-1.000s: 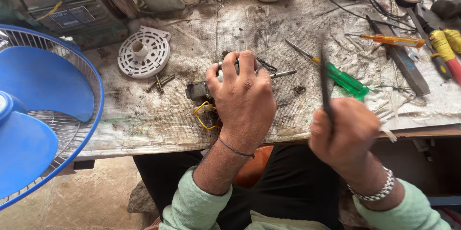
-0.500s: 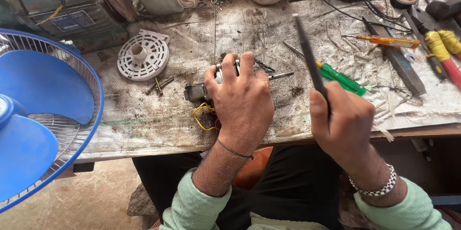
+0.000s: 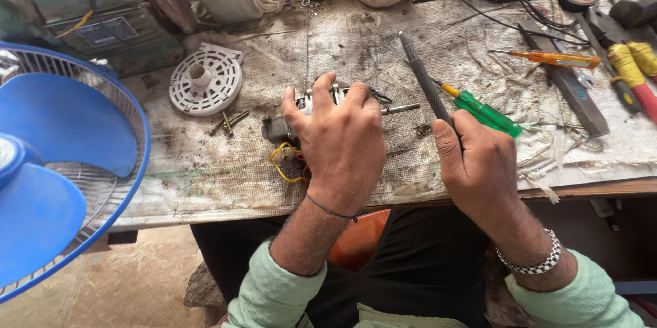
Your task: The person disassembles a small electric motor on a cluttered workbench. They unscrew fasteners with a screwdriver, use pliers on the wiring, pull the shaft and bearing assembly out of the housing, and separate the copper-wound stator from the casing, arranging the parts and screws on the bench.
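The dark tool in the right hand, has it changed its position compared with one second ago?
Yes. The dark tool has swung from nearly upright to leaning left, its tip now left of the green screwdriver on the table. The right hand holds it.

We find 1 small motor (image 3: 321, 105) lying on its side on the bench, mostly covered; its steel shaft (image 3: 400, 108) points right, and yellow and red wires (image 3: 284, 164) loop out at its near left. We also note 1 slim dark tool (image 3: 424, 85), raised, tilted up and leftward.
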